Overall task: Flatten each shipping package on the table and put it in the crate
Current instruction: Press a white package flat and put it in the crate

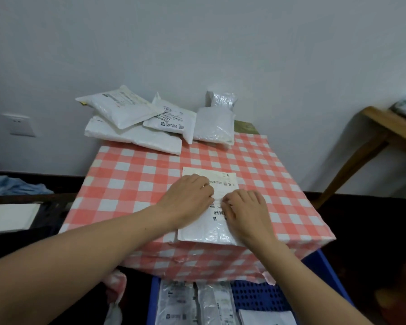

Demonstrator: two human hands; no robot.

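Both left grip (190,195) and right grip (246,211) press atop the package (205,229).

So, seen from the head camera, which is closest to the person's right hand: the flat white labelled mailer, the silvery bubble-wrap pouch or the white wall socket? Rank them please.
1. The flat white labelled mailer, directly under the right hand, which touches it.
2. The silvery bubble-wrap pouch, at the far edge of the checked table.
3. The white wall socket, far off to the left.

left hand (189,195), right hand (245,211), palms down
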